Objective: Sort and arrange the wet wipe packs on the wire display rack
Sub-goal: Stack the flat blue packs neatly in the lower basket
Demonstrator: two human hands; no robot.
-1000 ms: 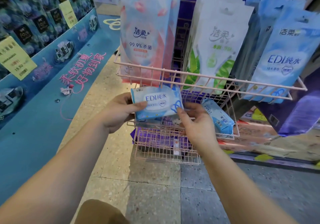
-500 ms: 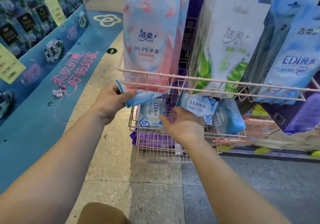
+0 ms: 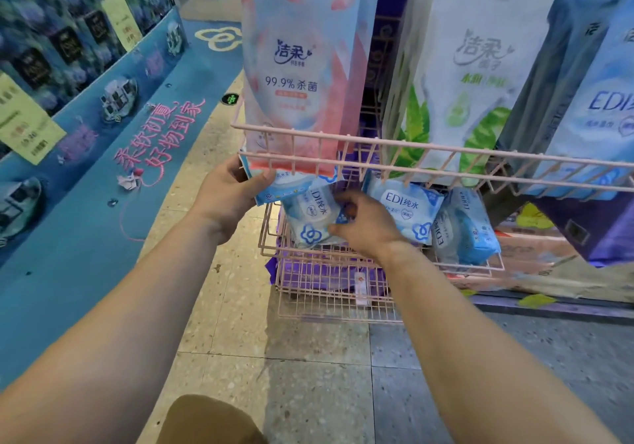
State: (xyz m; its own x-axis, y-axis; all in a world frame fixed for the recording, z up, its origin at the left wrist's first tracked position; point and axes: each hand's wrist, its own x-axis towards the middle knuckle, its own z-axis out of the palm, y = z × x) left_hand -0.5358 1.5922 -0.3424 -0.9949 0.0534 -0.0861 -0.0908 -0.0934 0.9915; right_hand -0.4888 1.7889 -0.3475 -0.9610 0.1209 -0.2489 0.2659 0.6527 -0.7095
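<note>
The left hand [image 3: 229,192] is pinching one soft, probably slippery pack [image 3: 291,186] while the right hand [image 3: 364,224] is gripping an upright pack [image 3: 310,219] by its edge.

1. The wire rack [image 3: 377,147] across the middle of the frame looks like thin metal rod with a smooth, matt pink coating.
2. The small blue wipe pack [image 3: 310,219] at centre is soft plastic film, glossy, with light creases.
3. The tall pink hanging pouch [image 3: 295,66] at upper centre is smooth printed plastic with a faint sheen.
4. The floor [image 3: 308,358] at the bottom is polished speckled stone tile.
5. The yellow price tag [image 3: 25,124] at left looks like matt paper.
</note>
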